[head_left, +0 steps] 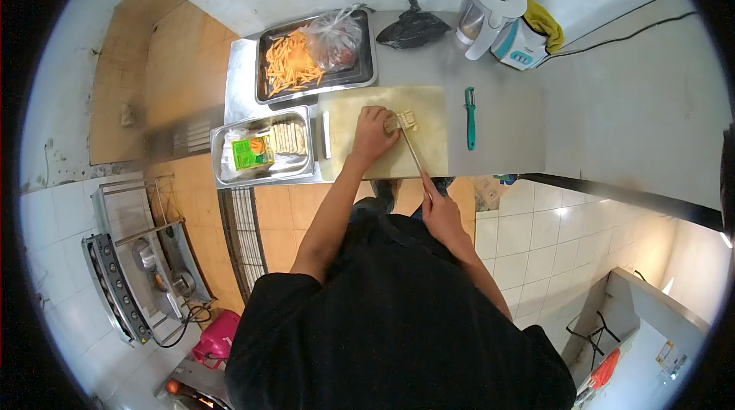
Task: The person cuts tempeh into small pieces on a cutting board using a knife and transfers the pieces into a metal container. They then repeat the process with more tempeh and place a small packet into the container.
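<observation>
My right hand (pixel 438 212) is closed round the handle of a knife (pixel 414 156), its blade pointing away from me over the pale yellow cutting board (pixel 425 100). The tip end of the blade meets a small pale food block, possibly tempeh (pixel 406 120), which shows cut pieces at its right side. Curled fingers of my left hand (pixel 373 135) press on the left part of this block, just beside the blade, and partly hide it. A green-handled peeler (pixel 470 123) lies on the counter right of the board.
Left of the board, a steel tray (pixel 310 138) holds pale slices (pixel 289 138) and a green-yellow packet (pixel 252 153). Behind, a dark tray (pixel 370 50) carries orange sticks (pixel 291 62) and a clear bag (pixel 335 36). A black bag (pixel 413 27) and blender (pixel 494 8) stand by the wall.
</observation>
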A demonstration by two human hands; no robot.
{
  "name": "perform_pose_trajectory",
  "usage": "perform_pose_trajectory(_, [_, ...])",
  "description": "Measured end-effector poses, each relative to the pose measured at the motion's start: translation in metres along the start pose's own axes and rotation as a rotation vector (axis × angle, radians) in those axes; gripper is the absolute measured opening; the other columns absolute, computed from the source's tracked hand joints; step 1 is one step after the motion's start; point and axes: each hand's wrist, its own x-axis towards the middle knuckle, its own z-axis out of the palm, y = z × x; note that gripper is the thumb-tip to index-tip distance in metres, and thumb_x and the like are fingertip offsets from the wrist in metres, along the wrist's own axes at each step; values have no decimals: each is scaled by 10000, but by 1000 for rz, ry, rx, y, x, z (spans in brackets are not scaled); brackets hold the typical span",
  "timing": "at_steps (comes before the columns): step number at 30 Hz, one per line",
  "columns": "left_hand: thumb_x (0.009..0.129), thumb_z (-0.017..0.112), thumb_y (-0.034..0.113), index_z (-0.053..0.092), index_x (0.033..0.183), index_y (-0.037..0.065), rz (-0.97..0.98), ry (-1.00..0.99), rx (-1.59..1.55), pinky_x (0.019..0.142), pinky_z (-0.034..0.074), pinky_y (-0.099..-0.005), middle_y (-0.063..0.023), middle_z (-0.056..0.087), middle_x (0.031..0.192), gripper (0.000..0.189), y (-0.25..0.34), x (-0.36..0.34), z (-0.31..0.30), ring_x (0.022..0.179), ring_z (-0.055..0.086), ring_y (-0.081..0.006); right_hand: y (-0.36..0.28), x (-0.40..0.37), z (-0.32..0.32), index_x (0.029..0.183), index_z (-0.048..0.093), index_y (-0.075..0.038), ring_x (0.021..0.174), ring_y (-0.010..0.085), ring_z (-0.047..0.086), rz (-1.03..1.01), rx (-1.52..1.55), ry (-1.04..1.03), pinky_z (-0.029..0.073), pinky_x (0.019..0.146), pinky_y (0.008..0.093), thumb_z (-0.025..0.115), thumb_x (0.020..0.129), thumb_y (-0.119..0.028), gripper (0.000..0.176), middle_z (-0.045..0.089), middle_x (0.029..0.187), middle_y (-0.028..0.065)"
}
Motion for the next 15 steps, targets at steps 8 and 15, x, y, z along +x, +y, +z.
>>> perform_pose_trajectory(8, [723, 812, 160, 683, 1105, 12, 46, 32, -13, 1009, 479, -449, -152, 632, 1121, 429, -1, 2, 0, 1131, 554, -361, -1, -58, -49, 1602, 368, -277, 753, 498, 654, 111, 44, -109, 525, 748, 556, 533, 1013, -174, 621, 662, 797, 301])
perform_pose_trajectory(15, [734, 798, 188, 631, 1215, 27, 56, -81, -37, 1020, 465, -464, -149, 613, 1169, 534, -5, 2, -8, 1151, 535, -364, 9, -64, -61, 1608, 374, -253, 664, 390, 631, 50, 173, -127, 513, 708, 456, 501, 1039, -153, 591, 619, 753, 267])
